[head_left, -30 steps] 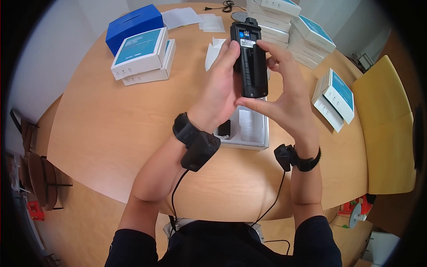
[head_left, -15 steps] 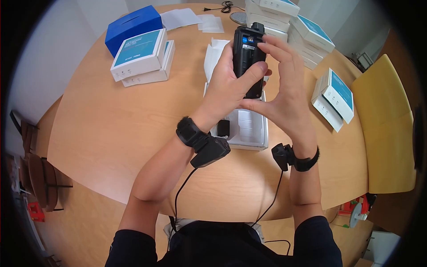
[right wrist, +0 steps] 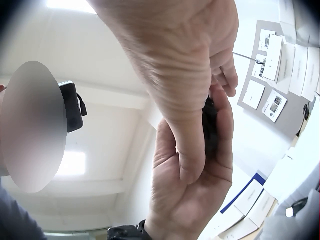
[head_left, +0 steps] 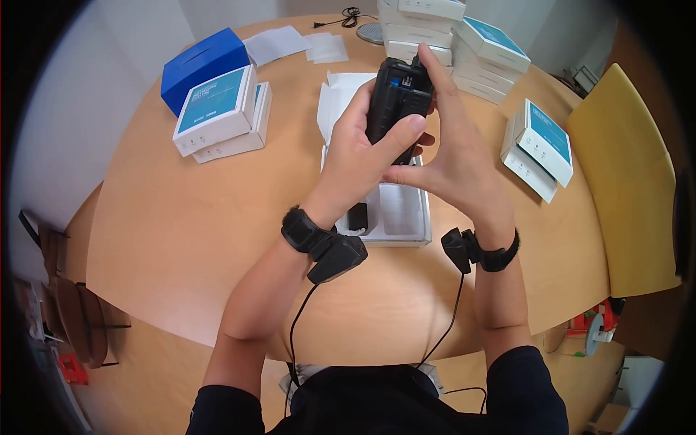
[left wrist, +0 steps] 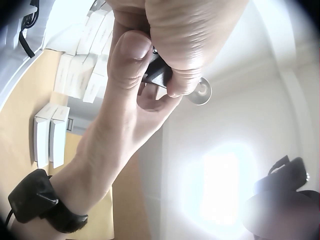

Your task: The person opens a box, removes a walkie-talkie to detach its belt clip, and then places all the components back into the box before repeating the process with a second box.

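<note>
In the head view, a black walkie-talkie (head_left: pixel 391 105) is held up over an open white box (head_left: pixel 426 221), its back facing me and the recess near its top exposed. My left hand (head_left: pixel 351 159) grips it from the left, thumb lying across its back. At the other side, my right hand (head_left: pixel 467 167) spans it, index finger stretched up beside the top knob and thumb at the bottom end. The left wrist view shows only a dark piece of the walkie-talkie (left wrist: pixel 160 74) between the hands. A small black item (head_left: pixel 357 216) lies in the box.
White boxes with teal lids (head_left: pixel 217 105) stand by a blue box (head_left: pixel 210 65) at the left. More white boxes (head_left: pixel 420 35) are stacked at the back, and another pair (head_left: pixel 540 141) sits at the right. Papers (head_left: pixel 277 45) and a yellow chair (head_left: pixel 623 181) flank the table.
My left thumb has swung from the walkie-talkie's side across its back. The walkie-talkie has tilted, and my right index finger has moved up to its top. The head view has shifted slightly.
</note>
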### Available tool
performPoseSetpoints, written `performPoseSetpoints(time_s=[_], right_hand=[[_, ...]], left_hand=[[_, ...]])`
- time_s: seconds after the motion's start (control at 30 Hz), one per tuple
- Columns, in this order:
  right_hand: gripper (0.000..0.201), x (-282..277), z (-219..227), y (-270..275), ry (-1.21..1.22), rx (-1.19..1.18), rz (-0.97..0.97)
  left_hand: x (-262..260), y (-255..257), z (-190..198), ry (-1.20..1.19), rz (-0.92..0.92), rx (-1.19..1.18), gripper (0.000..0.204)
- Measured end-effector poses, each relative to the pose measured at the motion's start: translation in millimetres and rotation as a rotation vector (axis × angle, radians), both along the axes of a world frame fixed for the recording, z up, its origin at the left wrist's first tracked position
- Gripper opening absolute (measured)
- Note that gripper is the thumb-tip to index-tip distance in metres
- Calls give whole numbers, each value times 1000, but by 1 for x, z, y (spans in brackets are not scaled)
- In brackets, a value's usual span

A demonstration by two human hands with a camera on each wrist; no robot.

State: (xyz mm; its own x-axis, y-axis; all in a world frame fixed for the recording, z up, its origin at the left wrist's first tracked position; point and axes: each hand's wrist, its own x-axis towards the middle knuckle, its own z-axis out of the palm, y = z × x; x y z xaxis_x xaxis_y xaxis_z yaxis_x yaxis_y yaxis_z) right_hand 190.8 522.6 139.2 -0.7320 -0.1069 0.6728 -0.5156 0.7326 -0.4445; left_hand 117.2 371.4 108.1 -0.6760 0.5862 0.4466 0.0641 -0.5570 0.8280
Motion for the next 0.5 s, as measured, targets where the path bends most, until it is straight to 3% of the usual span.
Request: performPoseSetpoints(time_s=[0.2,0.5], right_hand=[[132,-2,-2,-2,76,25,-42],[127,-1,0,0,30,-66,49]], left_hand=[[2,-2,2,14,7,-8,61],[3,-3,5,-30,-27,4,59]])
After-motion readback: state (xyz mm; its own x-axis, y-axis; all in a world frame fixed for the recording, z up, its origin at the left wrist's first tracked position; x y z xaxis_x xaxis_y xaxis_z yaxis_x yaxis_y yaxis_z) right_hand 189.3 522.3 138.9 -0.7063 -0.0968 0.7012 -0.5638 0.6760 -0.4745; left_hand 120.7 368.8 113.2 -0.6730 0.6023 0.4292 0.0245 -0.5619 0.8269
